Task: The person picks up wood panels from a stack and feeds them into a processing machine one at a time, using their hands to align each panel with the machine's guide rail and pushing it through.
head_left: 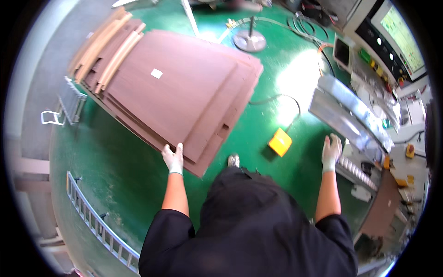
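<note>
My left hand (173,158), in a pale glove, is at the near corner of a stack of brown flat panels (184,83). Its thumb and fingers are spread apart and appear to touch the edge of the upper panel; no grip around the edge shows. A small white label (156,73) lies on the top panel. My right hand (332,151), also gloved, is held out to the right with fingers apart and nothing in it. It is nearest to the silver metal beam (348,113) of a machine.
Narrow brown strips (121,57) lie on the stack's far left end. A yellow foot pedal (280,142) with a cable sits on the green floor between stack and machine. A ladder-like metal frame (99,221) lies at left. A lit screen (404,39) stands at far right.
</note>
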